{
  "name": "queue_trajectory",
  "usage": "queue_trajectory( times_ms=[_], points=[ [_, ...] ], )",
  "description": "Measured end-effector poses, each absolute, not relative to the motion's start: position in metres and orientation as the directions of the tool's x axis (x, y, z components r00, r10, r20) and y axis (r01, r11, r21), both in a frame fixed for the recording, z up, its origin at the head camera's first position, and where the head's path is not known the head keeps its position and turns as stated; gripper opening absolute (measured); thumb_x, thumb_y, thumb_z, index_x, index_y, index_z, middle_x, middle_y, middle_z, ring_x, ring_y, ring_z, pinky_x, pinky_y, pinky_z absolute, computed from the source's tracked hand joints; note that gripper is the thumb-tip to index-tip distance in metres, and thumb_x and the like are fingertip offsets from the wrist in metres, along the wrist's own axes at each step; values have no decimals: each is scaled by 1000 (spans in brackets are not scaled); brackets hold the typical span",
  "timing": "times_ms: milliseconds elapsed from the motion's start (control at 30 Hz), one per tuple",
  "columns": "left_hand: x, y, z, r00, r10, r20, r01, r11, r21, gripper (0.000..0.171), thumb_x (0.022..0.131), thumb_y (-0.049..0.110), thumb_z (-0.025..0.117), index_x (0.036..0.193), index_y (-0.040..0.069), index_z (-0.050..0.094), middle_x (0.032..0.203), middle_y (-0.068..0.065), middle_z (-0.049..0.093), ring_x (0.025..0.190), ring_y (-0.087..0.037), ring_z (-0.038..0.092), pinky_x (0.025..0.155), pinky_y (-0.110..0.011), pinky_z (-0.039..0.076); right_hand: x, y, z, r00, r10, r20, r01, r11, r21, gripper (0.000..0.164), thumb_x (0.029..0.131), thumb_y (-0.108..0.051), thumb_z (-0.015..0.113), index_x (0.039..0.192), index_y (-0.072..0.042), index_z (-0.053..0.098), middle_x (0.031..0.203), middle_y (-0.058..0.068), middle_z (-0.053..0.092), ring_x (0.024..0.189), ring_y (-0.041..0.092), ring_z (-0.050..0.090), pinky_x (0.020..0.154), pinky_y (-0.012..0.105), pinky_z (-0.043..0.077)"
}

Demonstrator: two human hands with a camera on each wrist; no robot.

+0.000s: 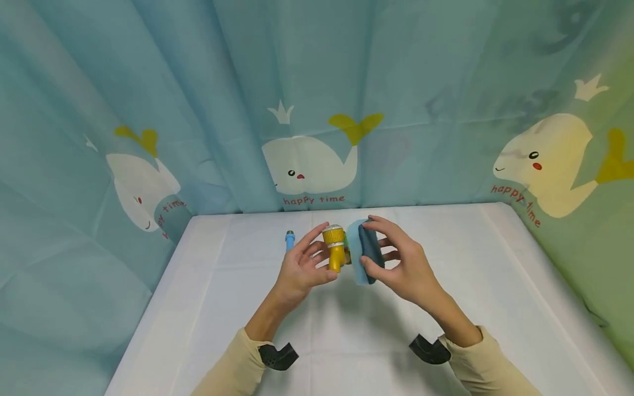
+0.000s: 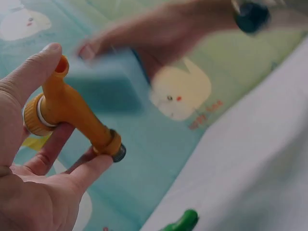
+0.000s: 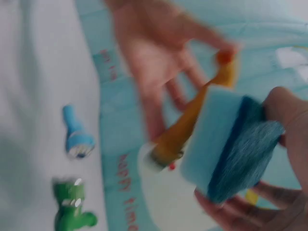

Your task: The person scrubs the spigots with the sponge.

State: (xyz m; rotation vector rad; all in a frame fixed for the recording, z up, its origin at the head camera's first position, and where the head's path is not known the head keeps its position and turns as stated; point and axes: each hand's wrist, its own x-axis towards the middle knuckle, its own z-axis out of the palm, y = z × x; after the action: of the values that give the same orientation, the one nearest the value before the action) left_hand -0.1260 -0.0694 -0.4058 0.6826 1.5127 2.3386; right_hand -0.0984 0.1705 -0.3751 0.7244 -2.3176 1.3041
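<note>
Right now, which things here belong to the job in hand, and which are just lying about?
In the job:
- yellow plastic tap, held by the left hand
- blue scouring sponge, held by the right hand

Apparently just lying about:
- blue tap, on the white table
- green tap, near it

Two bare forearms [image 1: 264, 318] slant inward from the near side of the worktop [image 1: 213, 297]. Raised above its middle, the left hand [image 1: 303, 269] turns its palm inward, thumb and fingers spread in a pinch; the right hand [image 1: 408, 267] faces it, fingers bent, gripping.
</note>
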Motion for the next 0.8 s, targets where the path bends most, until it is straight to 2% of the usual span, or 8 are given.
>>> queue_trajectory(
  times_ms=[133, 300, 433, 533, 633, 800],
  points=[
    [-126, -69, -412, -843, 479, 244, 64, -362, 930, 94, 78, 16, 92, 157, 14, 42, 124, -15, 57, 119, -31, 57, 101, -44, 53, -98, 167, -371, -745, -305, 593, -662, 444, -604, 62, 84, -7, 82, 142, -18, 62, 152, 9, 51, 104, 24, 67, 69, 33, 61],
    [-125, -71, -414, -838, 487, 245, 66, -356, 932, 94, 78, 15, 92, 157, 14, 41, 122, -14, 56, 120, -31, 58, 101, -48, 52, -104, 170, -378, -726, -327, 605, -663, 566, -489, 57, 84, -12, 84, 137, -19, 67, 151, 16, 51, 111, 31, 66, 67, 37, 60],
    [-126, -71, -414, -826, 501, 259, 79, -351, 933, 96, 77, 18, 93, 157, 12, 42, 126, -16, 57, 122, -31, 58, 103, -47, 51, -108, 172, -374, -734, -300, 609, -661, 522, -539, 57, 84, -11, 84, 138, -17, 67, 150, 13, 52, 109, 28, 68, 66, 36, 62],
    [-126, -72, -414, -805, 518, 291, 128, -327, 936, 98, 76, 20, 93, 157, 8, 41, 129, -18, 57, 123, -30, 57, 103, -44, 52, -108, 170, -366, -727, -343, 595, -682, 466, -564, 57, 86, -12, 82, 141, -17, 65, 152, 10, 50, 109, 23, 68, 68, 33, 61],
    [-125, -73, -414, -793, 529, 302, 153, -307, 939, 98, 75, 20, 94, 156, 4, 40, 128, -18, 57, 123, -30, 58, 103, -44, 52, -110, 173, -361, -730, -394, 558, -681, 491, -544, 56, 88, -15, 81, 142, -18, 64, 152, 13, 51, 104, 24, 69, 67, 32, 59],
    [-125, -74, -415, -794, 530, 296, 144, -309, 940, 96, 76, 15, 93, 156, 3, 40, 127, -16, 58, 123, -29, 58, 103, -43, 51, -110, 176, -361, -730, -375, 572, -678, 508, -532, 57, 86, -11, 82, 140, -18, 65, 150, 14, 52, 104, 25, 68, 67, 33, 59]
  ],
)
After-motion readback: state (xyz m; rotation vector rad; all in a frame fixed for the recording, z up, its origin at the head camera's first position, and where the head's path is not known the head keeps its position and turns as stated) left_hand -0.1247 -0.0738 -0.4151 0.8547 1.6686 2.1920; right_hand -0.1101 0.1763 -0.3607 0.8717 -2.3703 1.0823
